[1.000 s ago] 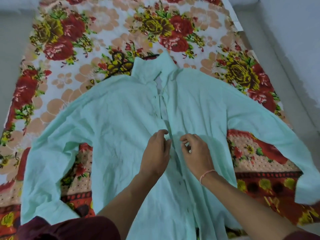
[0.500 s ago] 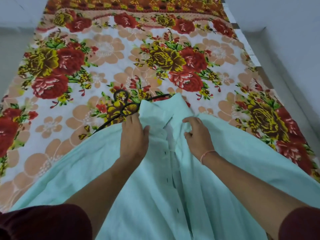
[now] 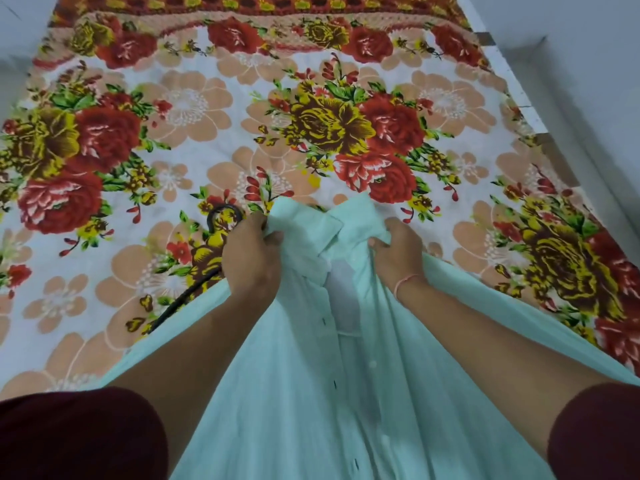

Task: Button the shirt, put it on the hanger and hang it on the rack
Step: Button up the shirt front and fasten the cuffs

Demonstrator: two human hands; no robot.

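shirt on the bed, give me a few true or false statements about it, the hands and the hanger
1. Both the left hand and the right hand grip the mint green shirt at its collar. True.
2. The black hanger hangs on a rack. False: it lies on the floral bedsheet, partly under the shirt, next to the left hand.
3. The shirt is buttoned up to the collar. False: the front gapes open just below the collar.
4. A pink thread band circles the right wrist. True.
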